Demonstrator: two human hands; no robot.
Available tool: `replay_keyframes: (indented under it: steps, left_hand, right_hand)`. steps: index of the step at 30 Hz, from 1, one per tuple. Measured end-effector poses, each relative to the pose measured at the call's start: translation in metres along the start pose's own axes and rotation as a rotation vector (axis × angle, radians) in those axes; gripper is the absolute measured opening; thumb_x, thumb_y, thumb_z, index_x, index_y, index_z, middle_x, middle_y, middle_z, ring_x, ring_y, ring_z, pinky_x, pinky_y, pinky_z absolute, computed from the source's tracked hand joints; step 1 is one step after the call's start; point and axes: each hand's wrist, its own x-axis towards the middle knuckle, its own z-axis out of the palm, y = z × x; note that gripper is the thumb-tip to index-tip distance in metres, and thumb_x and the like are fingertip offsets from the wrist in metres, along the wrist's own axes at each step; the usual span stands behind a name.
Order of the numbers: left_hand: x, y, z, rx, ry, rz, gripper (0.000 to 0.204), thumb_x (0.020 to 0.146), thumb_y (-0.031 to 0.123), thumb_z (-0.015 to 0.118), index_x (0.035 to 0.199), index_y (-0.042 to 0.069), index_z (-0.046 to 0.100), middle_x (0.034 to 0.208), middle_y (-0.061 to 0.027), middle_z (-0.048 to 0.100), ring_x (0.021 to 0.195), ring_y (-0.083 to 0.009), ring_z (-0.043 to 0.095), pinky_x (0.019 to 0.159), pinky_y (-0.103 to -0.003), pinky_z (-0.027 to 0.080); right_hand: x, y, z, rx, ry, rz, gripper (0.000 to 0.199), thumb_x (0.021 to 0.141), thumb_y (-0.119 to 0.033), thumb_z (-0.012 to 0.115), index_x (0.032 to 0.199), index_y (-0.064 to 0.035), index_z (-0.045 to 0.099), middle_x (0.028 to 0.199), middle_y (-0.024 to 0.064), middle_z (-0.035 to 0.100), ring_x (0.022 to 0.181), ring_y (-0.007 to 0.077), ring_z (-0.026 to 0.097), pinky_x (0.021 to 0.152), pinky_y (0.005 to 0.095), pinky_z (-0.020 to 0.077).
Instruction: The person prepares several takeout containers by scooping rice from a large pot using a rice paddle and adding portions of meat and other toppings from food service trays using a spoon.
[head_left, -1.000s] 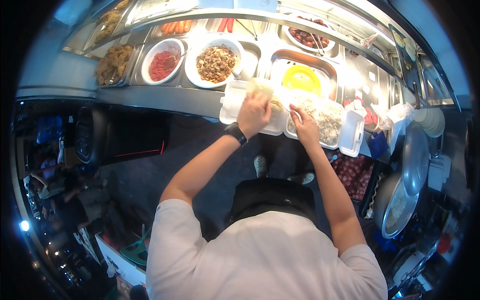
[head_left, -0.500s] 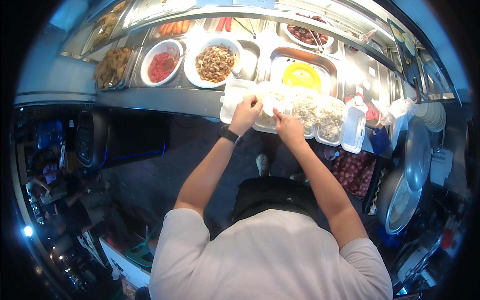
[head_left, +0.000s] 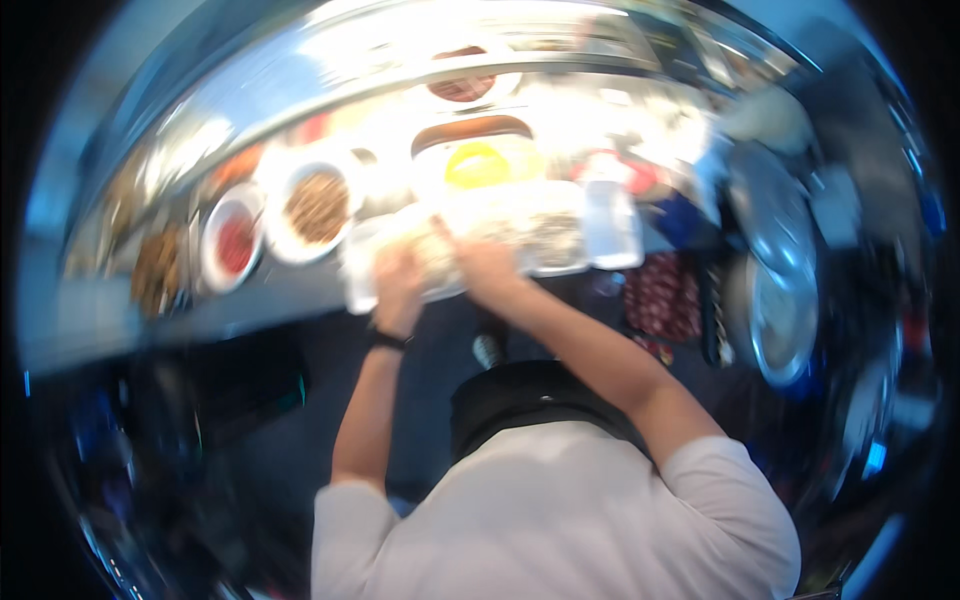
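A row of white foam boxes lies across the counter edge in front of me. White grains that look like rice [head_left: 552,238] fill the right box, and its lid [head_left: 612,228] hangs outward. My left hand [head_left: 400,278], with a dark band on the wrist, is over the left boxes, near the left lid [head_left: 360,262]. Just right of it, my right hand [head_left: 485,265] reaches over the middle boxes, its fingers toward the left hand. Motion smears the fingers of both, so what they pinch, if anything, cannot be made out. Behind the boxes a yellow round thing [head_left: 477,166] sits in a metal tray.
Left along the counter stand a white bowl of brown chopped food [head_left: 317,207] and a bowl of red food [head_left: 235,243]. A metal rail [head_left: 330,93] crosses above. At right are a large metal lid [head_left: 770,210], a pot [head_left: 785,320] and a sack of dark red bulbs [head_left: 663,297].
My view has swung, so the counter and boxes appear farther left and tilted, with strong blur. Both hands remain close together over the boxes.
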Motion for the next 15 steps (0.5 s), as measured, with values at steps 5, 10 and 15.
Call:
replay_keyframes:
  steps: [5, 10, 15]
  left_hand:
    - [-0.004, -0.017, 0.004, -0.581, 0.17, -0.55, 0.044, 0.101, 0.029, 0.041, 0.128, -0.005, 0.049, 0.121, -0.0177, 0.056, 0.107, -0.0267, 0.054, 0.093, -0.037, 0.044]
    - [0.02, 0.105, -0.008, -1.042, 0.254, -0.648, 0.024, 0.101, 0.027, 0.041, 0.084, 0.011, 0.05, 0.073, 0.0038, 0.038, 0.067, -0.0073, 0.041, 0.076, -0.031, 0.049]
    - [0.026, 0.257, 0.1, -1.313, -0.072, -0.347, 0.027, 0.099, 0.029, 0.048, 0.097, 0.005, 0.059, 0.08, 0.0001, 0.053, 0.078, -0.0119, 0.058, 0.077, -0.035, 0.05]
  right_hand:
    - [-0.075, 0.089, -0.063, 0.33, 0.099, 0.274, 0.065, 0.078, -0.008, 0.056, 0.141, -0.0011, 0.039, 0.097, 0.0169, 0.067, 0.077, 0.0265, 0.068, 0.069, 0.0393, 0.0537]
    - [-0.321, 0.271, -0.179, 1.065, 0.182, 0.879, 0.048, 0.085, -0.015, 0.061, 0.131, -0.0054, 0.051, 0.09, 0.0074, 0.065, 0.076, 0.0138, 0.06, 0.068, 0.0304, 0.0486]
    - [-0.497, 0.501, -0.122, 0.213, 0.118, 1.291, 0.047, 0.089, -0.012, 0.054, 0.134, -0.0055, 0.047, 0.104, 0.0207, 0.065, 0.095, 0.0312, 0.064, 0.081, 0.0404, 0.0493]
